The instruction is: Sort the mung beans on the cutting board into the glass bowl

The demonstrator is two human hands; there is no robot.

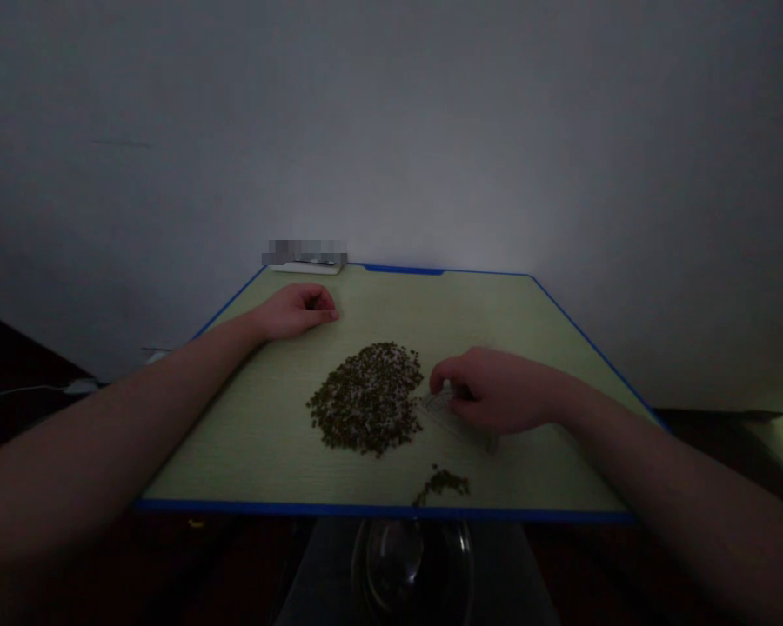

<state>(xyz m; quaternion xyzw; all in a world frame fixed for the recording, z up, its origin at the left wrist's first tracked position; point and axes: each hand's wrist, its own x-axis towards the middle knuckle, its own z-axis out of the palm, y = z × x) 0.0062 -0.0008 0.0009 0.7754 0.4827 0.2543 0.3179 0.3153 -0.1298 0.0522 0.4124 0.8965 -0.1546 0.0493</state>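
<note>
A person's right hand (496,391) bends over a clear strip (439,402) beside heaped grains (365,400) on a table (398,304), grip unclear, while the left hand (291,311) rests, fingers curled together.

dim, bluish light; soft shadows; dark corners; right hand (492,391) slightly blurred.

Right hand (496,391) holding clear plastic piece (460,428).
Touching edge of seed pile (369,400) on table (548,469).

Olive-brown grains (365,404), loose heap on tabletop (267,465); clear flat tool (455,424) beside.
</note>
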